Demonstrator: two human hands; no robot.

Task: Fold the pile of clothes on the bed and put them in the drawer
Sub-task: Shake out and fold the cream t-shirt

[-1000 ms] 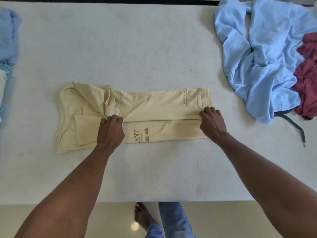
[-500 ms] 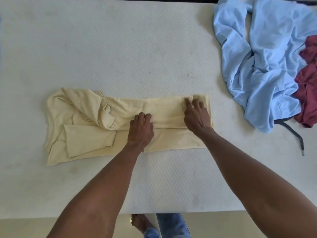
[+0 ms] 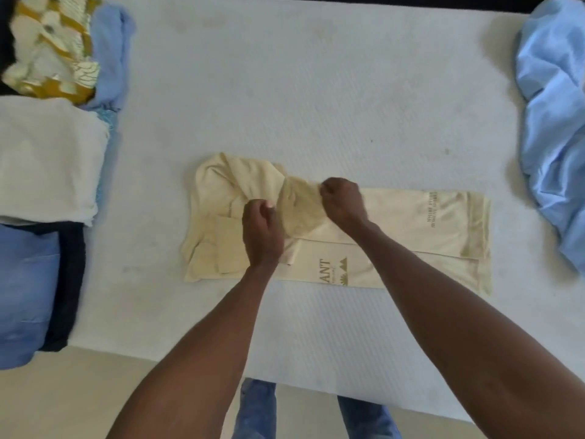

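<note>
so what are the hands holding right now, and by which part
Both the left hand and the right hand pinch the cream shirt by its loose sleeve, lifted near the collar end.

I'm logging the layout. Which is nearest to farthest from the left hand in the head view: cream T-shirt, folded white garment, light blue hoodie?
From the left hand:
1. Cream T-shirt, pinched in it, centre.
2. Folded white garment, left stack.
3. Light blue hoodie, far right.

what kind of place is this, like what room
Most likely a bedroom. A bare white mattress serves as the work surface, a cream shirt is being folded on it by both hands, folded clothes are stacked at the left and a light blue garment lies unfolded at the right.
</note>
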